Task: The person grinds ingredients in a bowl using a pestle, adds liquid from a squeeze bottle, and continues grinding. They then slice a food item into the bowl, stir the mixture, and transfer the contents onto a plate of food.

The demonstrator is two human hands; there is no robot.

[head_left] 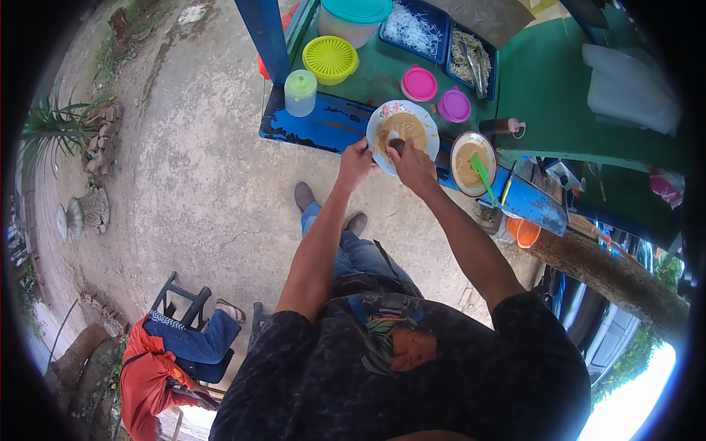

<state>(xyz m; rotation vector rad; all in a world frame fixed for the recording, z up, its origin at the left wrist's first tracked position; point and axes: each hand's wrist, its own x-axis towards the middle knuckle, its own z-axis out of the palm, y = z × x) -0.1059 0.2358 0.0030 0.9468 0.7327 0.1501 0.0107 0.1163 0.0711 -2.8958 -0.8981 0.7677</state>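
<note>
A white plate (432, 126) with a floral rim holds thick brown sauce (413, 131) at the cart's edge. My left hand (357, 163) grips the plate's near left rim, fingers closed at its edge. Over the plate, my right hand (413, 165) is closed round a dark-handled utensil (397, 145) whose pale end sits in the sauce; its exact kind I cannot tell. Just right of the plate stands a brown-rimmed bowl (457, 173) of similar sauce, with a green spatula (482, 176) leaning in it.
Lidded tubs, pink (419, 83) and purple (454, 106), lie behind the plate. Farther back are trays of white noodles (412, 31) and sprouts with tongs (471, 62). A sauce bottle (500, 126) lies at right. A seated person in orange (147, 371) is at lower left.
</note>
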